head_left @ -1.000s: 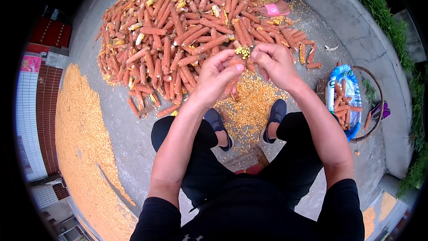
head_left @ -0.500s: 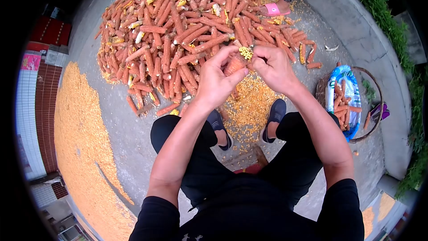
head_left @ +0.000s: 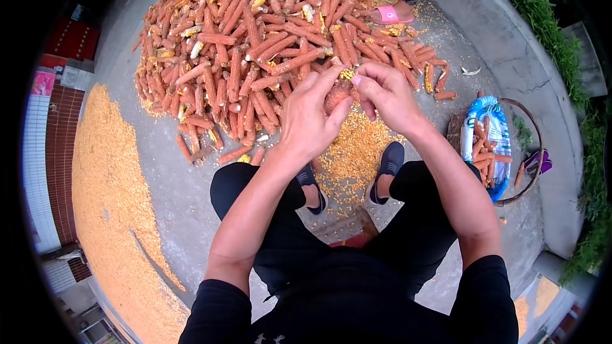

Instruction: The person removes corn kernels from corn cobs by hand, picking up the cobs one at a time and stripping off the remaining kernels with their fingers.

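Observation:
My left hand (head_left: 312, 111) is wrapped round a reddish corn cob (head_left: 337, 95), thumb along its near side. Most of the cob shows bare, but a patch of yellow kernels (head_left: 347, 74) stays at its far end. At that end, the thumb and fingers of my right hand (head_left: 387, 94) are curled in and press on the kernels. Beneath both hands, loose yellow kernels (head_left: 354, 156) are scattered on the concrete between my shoes.
A big heap of stripped cobs (head_left: 248, 57) lies ahead. To the right stands a handled basket (head_left: 500, 194) lined with a blue-and-white bag, holding several cobs. Kernels are spread in a broad layer (head_left: 111, 178) at left. Another person's foot in a pink sandal (head_left: 392, 14) is beyond the heap.
Fewer yellow kernels show at the cob's end. My right hand has shifted slightly, its thumb now raised over the kernels and its lower fingers more spread. The view has moved a little.

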Motion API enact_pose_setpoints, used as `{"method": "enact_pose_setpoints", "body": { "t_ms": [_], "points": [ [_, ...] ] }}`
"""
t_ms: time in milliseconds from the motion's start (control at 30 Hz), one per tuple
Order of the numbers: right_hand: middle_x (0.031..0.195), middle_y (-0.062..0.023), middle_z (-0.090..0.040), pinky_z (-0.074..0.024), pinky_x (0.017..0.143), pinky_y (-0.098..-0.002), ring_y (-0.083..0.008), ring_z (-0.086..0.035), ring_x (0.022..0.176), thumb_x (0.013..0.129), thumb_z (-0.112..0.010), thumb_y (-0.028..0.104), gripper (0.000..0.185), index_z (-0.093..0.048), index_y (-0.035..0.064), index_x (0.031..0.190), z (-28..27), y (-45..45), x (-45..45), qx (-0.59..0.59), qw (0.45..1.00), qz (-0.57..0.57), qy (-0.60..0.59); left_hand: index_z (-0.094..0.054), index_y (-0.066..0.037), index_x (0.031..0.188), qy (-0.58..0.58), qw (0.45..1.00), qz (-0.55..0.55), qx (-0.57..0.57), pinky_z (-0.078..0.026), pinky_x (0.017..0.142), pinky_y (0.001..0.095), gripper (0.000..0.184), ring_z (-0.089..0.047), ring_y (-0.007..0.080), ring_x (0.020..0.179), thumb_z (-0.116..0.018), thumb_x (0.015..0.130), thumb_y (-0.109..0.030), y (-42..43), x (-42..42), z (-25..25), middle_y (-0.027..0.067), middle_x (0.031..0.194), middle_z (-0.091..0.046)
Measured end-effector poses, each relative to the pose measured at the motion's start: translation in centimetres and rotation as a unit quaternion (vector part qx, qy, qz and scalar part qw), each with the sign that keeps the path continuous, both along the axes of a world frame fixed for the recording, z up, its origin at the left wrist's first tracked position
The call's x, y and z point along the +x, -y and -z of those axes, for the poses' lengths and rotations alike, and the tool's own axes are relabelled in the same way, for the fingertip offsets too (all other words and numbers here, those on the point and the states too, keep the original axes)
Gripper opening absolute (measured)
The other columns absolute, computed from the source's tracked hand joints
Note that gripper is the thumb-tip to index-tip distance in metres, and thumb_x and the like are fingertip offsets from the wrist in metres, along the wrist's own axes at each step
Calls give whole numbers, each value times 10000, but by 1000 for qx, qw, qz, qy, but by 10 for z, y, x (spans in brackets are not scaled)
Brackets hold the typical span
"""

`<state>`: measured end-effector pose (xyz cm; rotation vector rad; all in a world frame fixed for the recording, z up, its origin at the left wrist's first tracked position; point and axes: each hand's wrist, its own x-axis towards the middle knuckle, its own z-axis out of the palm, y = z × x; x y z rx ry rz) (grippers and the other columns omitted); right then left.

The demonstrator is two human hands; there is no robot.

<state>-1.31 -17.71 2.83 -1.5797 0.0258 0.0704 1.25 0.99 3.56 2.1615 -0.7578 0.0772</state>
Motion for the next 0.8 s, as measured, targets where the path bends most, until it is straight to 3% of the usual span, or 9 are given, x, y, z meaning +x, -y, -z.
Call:
{"method": "enact_pose_setpoints", "body": {
  "t_ms": [200, 367, 567, 667, 800],
  "points": [
    [592, -29, -554, -399, 425, -267, -89, -517, 459, 908, -510, 39, 98, -561, -3, 836, 4, -4, 0, 6, 1000, 11, 14, -610, 5, 1318, -10, 1000, -8, 0, -516, 921, 389, 483, -668, 351, 1054, -721, 858, -91, 3, -1, 5, 202, 1147, -673],
    [615, -63, -570, -418, 424, -277, -112, -539, 470, 895, -487, 4, 101, -565, -1, 832, 6, -4, 0, 85, 996, 12, -29, -619, 5, 1312, -20, 1000, -13, 7, -516, 913, 377, 480, -675, 331, 1026, -723, 852, -82, 3, -3, 3, 189, 1102, -679],
    [707, -77, -602, -471, 449, -274, -134, -592, 533, 922, -503, 15, 87, -584, 2, 895, 13, -5, 0, 187, 980, 28, -69, -642, -7, 1290, -23, 995, -1, -98, -523, 869, 365, 474, -678, 314, 986, -734, 830, -71, 7, 4, 14, 178, 1037, -679],
    [765, -82, -620, -499, 465, -273, -145, -630, 583, 944, -532, 34, 78, -596, -11, 945, 2, -10, -3, 247, 964, 30, -93, -625, -49, 1321, 40, 998, -45, -28, -521, 813, 452, 510, -647, 401, 902, -730, 828, -120, 3, 4, 12, 201, 987, -606],
    [797, -87, -634, -512, 472, -271, -150, -658, 622, 961, -559, 49, 91, -606, -27, 982, 1, -14, -1, 250, 962, 32, -103, -625, -66, 1325, 87, 993, -59, 49, -520, 792, 456, 525, -640, 398, 883, -744, 816, -114, 3, -2, 6, 191, 973, -580]
  ]
}}
